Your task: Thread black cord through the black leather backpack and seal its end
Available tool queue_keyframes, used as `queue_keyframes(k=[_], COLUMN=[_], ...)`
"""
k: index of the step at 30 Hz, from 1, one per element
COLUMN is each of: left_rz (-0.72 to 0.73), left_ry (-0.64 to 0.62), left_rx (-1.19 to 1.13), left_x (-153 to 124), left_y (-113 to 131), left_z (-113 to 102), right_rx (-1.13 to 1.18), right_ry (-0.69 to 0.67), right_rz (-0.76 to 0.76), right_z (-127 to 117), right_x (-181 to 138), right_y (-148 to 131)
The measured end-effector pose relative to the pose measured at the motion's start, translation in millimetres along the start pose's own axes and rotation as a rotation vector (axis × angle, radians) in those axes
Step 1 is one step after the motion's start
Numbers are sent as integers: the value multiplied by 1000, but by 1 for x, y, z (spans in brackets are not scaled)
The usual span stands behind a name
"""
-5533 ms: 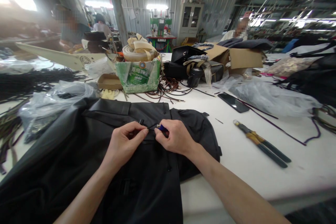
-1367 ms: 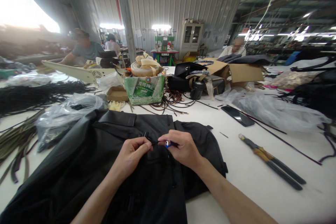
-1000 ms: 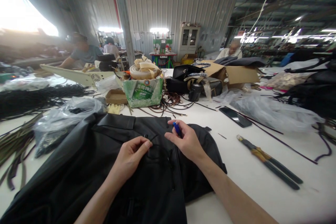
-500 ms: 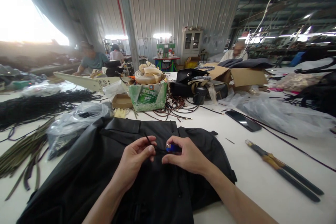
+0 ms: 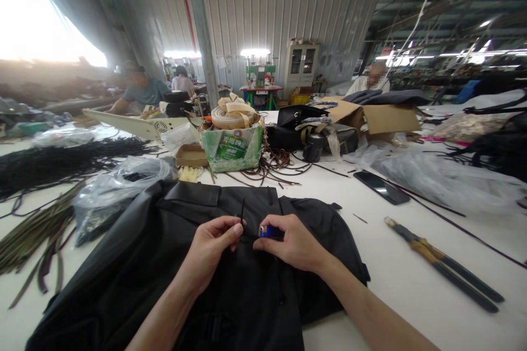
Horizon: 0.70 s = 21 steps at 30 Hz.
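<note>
A black garment (image 5: 173, 274) lies spread on the white table (image 5: 411, 279) in front of me. My left hand (image 5: 212, 247) pinches a thin black cord (image 5: 242, 211) whose free end sticks up above the fingers. My right hand (image 5: 294, 242) holds a small blue lighter (image 5: 268, 232), its metal tip pointing left, close to the cord. Both hands rest over the middle of the garment, a few centimetres apart.
Long pliers (image 5: 440, 263) lie to the right, a black phone (image 5: 381, 187) beyond them. A green carton (image 5: 233, 145) with rolled tape, brown cords (image 5: 275, 167), plastic bags (image 5: 119, 181), black strap bundles (image 5: 53, 162) and cardboard boxes (image 5: 374, 115) crowd the back. Other people sit far behind.
My right hand lifted the lighter away a second ago, then brought it back beside the left hand. The cord end now stands up above my left fingers.
</note>
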<state>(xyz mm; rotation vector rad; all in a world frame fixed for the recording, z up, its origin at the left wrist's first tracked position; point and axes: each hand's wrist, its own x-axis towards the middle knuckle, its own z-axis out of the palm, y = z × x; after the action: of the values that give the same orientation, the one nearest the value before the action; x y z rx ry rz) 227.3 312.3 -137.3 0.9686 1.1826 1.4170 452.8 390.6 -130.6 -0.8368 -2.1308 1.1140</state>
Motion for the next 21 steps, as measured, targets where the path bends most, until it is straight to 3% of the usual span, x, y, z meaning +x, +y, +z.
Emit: queue_keyframes(k=[11, 17, 21], left_rz=[55, -25, 6], left_ry=[-26, 26, 13], left_rx=[156, 67, 160], left_x=[2, 10, 16], left_y=[-4, -14, -24], left_z=[3, 7, 7], right_rx=[-51, 154, -63], right_ry=[-9, 268, 221], right_rz=[33, 155, 168], right_z=[-3, -12, -25], right_x=[0, 3, 35], right_y=[-2, 23, 37])
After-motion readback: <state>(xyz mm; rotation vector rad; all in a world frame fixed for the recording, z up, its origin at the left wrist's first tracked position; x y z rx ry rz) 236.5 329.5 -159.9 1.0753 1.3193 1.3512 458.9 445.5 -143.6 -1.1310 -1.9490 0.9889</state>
